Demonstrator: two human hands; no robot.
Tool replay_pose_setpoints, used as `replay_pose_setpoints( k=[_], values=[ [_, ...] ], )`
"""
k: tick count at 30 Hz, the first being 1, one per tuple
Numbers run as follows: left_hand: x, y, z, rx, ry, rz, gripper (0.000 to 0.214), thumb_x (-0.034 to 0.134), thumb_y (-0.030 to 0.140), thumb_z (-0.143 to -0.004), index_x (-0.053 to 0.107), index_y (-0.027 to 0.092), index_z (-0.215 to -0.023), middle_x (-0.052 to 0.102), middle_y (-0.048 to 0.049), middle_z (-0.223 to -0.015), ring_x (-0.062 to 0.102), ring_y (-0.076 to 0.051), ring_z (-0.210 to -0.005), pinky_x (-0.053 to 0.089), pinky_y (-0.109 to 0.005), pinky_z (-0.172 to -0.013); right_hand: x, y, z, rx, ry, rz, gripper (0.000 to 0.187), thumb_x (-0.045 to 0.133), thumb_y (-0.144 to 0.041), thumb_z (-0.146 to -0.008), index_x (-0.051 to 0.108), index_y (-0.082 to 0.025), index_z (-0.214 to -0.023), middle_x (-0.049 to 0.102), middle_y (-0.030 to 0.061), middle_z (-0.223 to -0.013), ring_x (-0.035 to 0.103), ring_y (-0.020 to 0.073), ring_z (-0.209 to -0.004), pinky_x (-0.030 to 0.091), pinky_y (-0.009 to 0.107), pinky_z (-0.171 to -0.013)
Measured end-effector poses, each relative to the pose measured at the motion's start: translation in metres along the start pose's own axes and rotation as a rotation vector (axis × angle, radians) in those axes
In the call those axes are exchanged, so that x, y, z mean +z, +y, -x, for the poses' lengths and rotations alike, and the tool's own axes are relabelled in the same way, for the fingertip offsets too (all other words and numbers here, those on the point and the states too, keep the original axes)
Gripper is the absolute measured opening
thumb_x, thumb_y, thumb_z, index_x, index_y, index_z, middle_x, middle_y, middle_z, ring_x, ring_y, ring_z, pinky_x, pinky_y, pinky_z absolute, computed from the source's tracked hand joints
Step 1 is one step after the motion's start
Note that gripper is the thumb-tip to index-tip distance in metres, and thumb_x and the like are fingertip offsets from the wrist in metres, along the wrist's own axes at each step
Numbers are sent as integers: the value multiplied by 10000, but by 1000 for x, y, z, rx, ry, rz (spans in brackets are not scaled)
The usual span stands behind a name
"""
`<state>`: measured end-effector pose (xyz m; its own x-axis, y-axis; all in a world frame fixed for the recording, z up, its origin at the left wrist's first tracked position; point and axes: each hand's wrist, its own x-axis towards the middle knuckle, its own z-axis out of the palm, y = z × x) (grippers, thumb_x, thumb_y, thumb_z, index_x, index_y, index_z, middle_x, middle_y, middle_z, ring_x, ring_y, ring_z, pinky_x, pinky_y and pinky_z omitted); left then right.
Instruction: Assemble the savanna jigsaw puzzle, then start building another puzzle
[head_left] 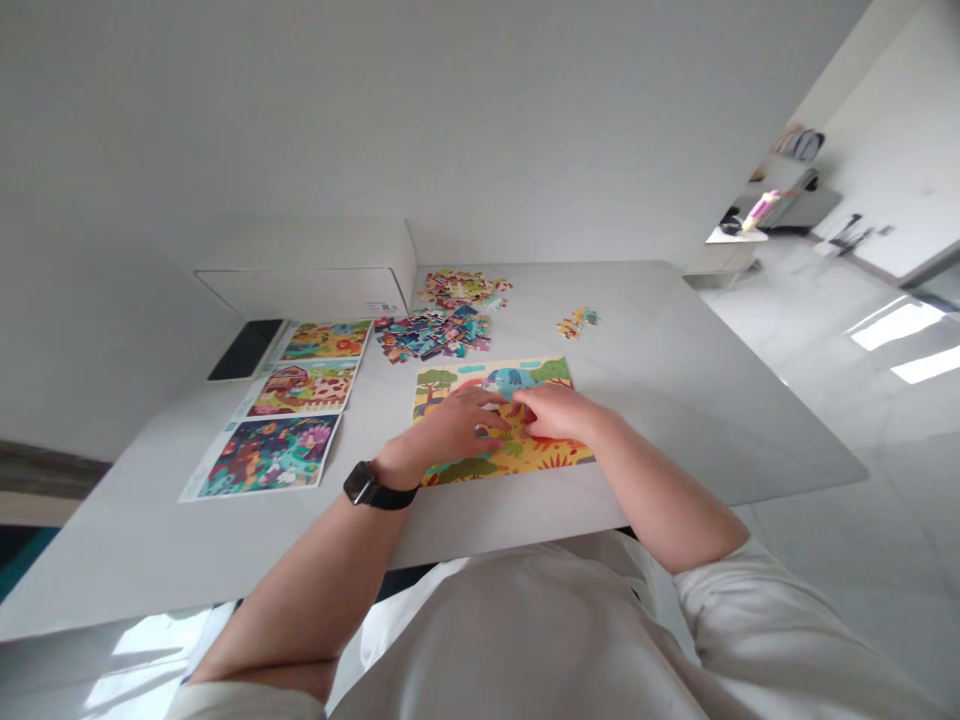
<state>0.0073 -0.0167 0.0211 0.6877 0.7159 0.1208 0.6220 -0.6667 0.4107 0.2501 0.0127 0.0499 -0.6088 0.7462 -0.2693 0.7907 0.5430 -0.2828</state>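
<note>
Near the near edge of the table [495, 520], puzzle [525, 460] is lying flat. Left hand [454, 425] is spreading over it, released; right hand [559, 412] is curling over it, can't tell if gripping. Piece piles [435, 335] are sitting toward far edge.

On the counter [712, 390], the puzzle [525, 457] lies near, picture sheets [302, 388] to its left. Beyond it, two piece heaps [436, 334] seemingly touch, a small cluster [576, 322] to their right.

The bare left hand [459, 425] and bare right hand [553, 411] touch a yellow-and-green, rectangular animal puzzle [514, 457] on the pale, smooth surface [675, 375].
</note>
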Motion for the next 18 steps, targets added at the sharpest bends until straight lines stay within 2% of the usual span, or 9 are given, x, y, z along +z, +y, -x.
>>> replay_pose_setpoints(
  k=[5,9,11,14,16,18],
  values=[
    [6,-6,1,25,-1,-17,178,787,353,-978,895,363,-1120,732,-46,-1513,658,-289,-1426,372,-504,-1339,0,8,-4,-17,-16,-62,426,889,-281,-869,774,-263,-1278,847,57,-1085,774,244,-987,498,283,-792],
    [5,-5,1,27,-9,-20,189,780,382,-987,894,351,-1134,741,-67,-1491,669,-293,-1406,387,-500,-1328,0,36,-15,-80,7,-282,354,869,-254,-896,810,-255,-1245,845,29,-1043,770,187,-909,524,256,-807],
    [3,-4,0,31,3,-13,198,759,373,-1001,890,341,-1146,761,-72,-1449,690,-283,-1368,413,-485,-1311,-3,61,-21,11,172,-392,276,795,-263,-968,814,-232,-1242,843,45,-1072,770,174,-913,549,256,-832],
    [1,-4,0,29,59,-6,262,711,362,-1030,858,316,-1242,777,-83,-1412,702,-281,-1339,460,-476,-1275,-7,101,-25,255,470,-352,282,671,-225,-1047,801,-184,-1294,831,111,-1209,773,190,-1072,562,279,-966],
    [-2,-6,0,-4,131,-22,305,676,368,-1050,828,292,-1303,779,-94,-1406,695,-292,-1346,495,-483,-1239,-9,122,-25,403,569,-227,329,632,-191,-1057,794,-184,-1344,796,148,-1330,753,218,-1192,542,317,-1075],
    [-5,-8,0,-55,213,-53,329,647,368,-1062,805,272,-1333,786,-104,-1386,701,-300,-1327,526,-491,-1200,-10,135,-26,495,575,-105,373,625,-265,-1084,772,-203,-1421,755,186,-1400,713,270,-1290,525,376,-1140]
  ],
)
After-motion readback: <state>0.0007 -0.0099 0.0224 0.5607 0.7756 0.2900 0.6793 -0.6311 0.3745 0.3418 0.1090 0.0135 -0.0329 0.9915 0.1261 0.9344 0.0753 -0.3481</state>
